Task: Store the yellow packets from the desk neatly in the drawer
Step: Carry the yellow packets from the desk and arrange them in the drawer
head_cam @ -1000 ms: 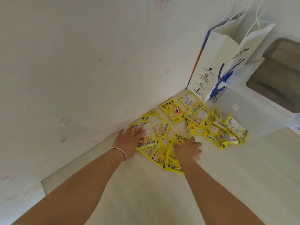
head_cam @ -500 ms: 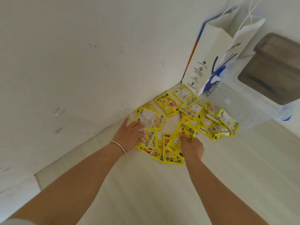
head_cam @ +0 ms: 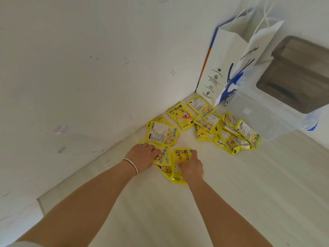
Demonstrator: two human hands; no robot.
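Beside the wall (head_cam: pixel 89 77), both hands (head_cam: pixel 191 166) press yellow packets (head_cam: pixel 179 163) flat.

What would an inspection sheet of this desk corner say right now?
Surface: pale desk, against a white wall.
Job's things: yellow packets scattered loose, some overlapping; no drawer in view.
Clutter: white paper bag upright in the corner; clear plastic box beside it.
Hands: left hand flat on packets; right hand pressing on a packet.
Cables: nothing seen.
Surroundings: dark shape at right, unclear.
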